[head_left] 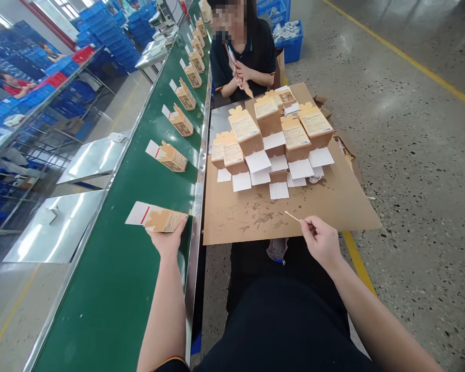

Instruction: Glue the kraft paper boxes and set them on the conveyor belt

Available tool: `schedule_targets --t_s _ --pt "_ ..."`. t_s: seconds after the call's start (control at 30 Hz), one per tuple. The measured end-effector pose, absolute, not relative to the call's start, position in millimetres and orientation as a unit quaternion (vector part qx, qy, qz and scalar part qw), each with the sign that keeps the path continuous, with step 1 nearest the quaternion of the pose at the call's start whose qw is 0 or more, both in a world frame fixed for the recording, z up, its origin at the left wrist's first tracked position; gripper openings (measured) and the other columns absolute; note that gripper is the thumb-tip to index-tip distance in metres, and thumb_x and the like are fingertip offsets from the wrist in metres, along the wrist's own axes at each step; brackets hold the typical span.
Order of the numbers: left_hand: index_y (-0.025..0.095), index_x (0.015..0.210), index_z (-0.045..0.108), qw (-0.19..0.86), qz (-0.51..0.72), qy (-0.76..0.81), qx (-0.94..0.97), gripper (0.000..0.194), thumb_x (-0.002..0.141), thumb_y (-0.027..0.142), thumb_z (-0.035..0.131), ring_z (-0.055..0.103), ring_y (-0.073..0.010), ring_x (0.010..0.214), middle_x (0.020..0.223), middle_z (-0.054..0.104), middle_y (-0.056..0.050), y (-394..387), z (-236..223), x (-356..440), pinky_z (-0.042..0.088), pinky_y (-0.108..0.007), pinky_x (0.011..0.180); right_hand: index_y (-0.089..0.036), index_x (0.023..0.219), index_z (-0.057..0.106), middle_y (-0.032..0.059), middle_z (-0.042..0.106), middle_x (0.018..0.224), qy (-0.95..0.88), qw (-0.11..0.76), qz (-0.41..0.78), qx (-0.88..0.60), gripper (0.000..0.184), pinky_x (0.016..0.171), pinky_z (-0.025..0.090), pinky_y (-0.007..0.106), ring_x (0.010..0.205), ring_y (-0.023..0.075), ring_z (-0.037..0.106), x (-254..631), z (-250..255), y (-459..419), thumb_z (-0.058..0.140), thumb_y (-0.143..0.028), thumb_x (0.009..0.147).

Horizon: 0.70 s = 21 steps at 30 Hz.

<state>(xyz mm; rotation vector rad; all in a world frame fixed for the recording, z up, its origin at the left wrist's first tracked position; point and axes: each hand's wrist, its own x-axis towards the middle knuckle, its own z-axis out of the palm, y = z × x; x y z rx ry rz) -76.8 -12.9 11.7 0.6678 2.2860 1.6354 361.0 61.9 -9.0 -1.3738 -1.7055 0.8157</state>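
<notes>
My left hand (pixel 167 238) is closed on a tan printed cardboard box (pixel 166 220) over the green conveyor belt (pixel 112 279). The box's white flap with a red stripe points left. Over the near edge of the cardboard sheet (pixel 232 230), my right hand (pixel 321 238) pinches a cotton swab (pixel 292 216), its tip pointing up and left. Beyond the swab stands a pile of similar boxes (pixel 245 129), their white flaps hanging toward me. Dark wet-looking smears (pixel 265 217) mark the sheet between the pile and me.
More boxes (pixel 172 157) stand in a row along the belt. A co-worker (pixel 242 57) sits behind the pile, holding a box. A metal rail (pixel 197 222) runs between belt and cardboard. Blue crates (pixel 292 44) stand at the back; metal tables (pixel 54 227) are at left.
</notes>
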Motion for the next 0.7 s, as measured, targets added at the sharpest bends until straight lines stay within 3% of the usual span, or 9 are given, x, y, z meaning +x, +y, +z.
schedule_targets --t_s 0.13,0.27,0.33,0.43,0.53,0.63,0.7 --pt "0.024 0.129 0.053 0.107 0.506 0.831 0.205 0.096 0.051 0.03 0.109 0.064 -0.0402 0.147 0.138 0.07 -0.016 -16.0 3.5 -101.9 0.046 -0.062 0.13 -0.025 0.077 0.06 -0.0004 0.058 0.062 -0.669 0.389 0.292 -0.562 0.053 0.058 0.047 0.028 0.054 0.0157 0.054 372.3 -9.7 81.6 0.054 -0.067 0.109" --pt "0.028 0.134 0.046 0.074 0.552 0.808 0.192 0.094 0.058 0.031 0.102 0.055 -0.0363 0.154 0.145 0.061 -0.014 -42.8 -16.0 -78.4 0.037 -0.06 0.135 -0.025 0.077 0.062 0.002 0.06 0.062 -0.65 0.393 0.247 -0.602 0.055 0.059 0.048 0.03 0.055 0.0171 0.056 398.1 -5.4 88.8 0.057 -0.072 0.105" --pt "0.028 0.129 0.047 0.006 0.592 0.781 0.198 0.074 0.071 0.04 0.093 0.059 -0.0342 0.147 0.137 0.059 -0.011 -59.5 -24.3 -54.3 0.041 -0.06 0.131 -0.024 0.076 0.064 0.0041 0.061 0.062 -0.635 0.398 0.226 -0.622 0.057 0.059 0.049 0.032 0.055 0.0185 0.057 415.0 -4.9 87.5 0.059 -0.074 0.103" --pt "0.027 0.115 0.054 -0.022 0.616 0.735 0.282 0.046 0.085 0.049 0.08 0.068 -0.0288 0.118 0.117 0.057 -0.007 -57.5 -25.9 -20.8 0.054 -0.054 0.116 -0.025 0.074 0.064 0.0071 0.064 0.062 -0.605 0.404 0.214 -0.652 0.062 0.057 0.05 0.036 0.055 0.0212 0.06 435.0 -7.8 83.7 0.059 -0.081 0.099" --pt "0.026 0.114 0.061 0.036 0.619 0.697 0.361 0.038 0.089 0.048 0.078 0.068 -0.0258 0.112 0.116 0.059 -0.007 1.7 -8.3 -11.4 0.056 -0.045 0.11 -0.025 0.074 0.064 0.0076 0.066 0.063 -0.589 0.4 0.217 -0.668 0.064 0.058 0.05 0.037 0.055 0.0219 0.061 441.0 -10.6 81.3 0.059 -0.085 0.097" --pt "0.026 0.118 0.066 0.121 0.613 0.714 0.316 0.031 0.096 0.046 0.072 0.067 -0.0257 0.123 0.125 0.066 -0.009 102.9 17.6 -26.0 0.054 -0.039 0.112 -0.026 0.075 0.064 0.0059 0.064 0.063 -0.596 0.403 0.218 -0.659 0.063 0.059 0.05 0.036 0.055 0.0208 0.06 436.2 -10.0 80.8 0.057 -0.083 0.1" --pt "0.023 0.11 0.068 0.211 0.571 0.743 0.279 0.028 0.093 0.044 0.076 0.069 -0.0272 0.121 0.118 0.071 -0.009 168.9 29.4 -38.0 0.057 -0.038 0.106 -0.026 0.076 0.063 0.0037 0.061 0.061 -0.607 0.403 0.209 -0.652 0.06 0.058 0.048 0.035 0.054 0.0196 0.058 431.8 -7.9 80.9 0.056 -0.08 0.103"
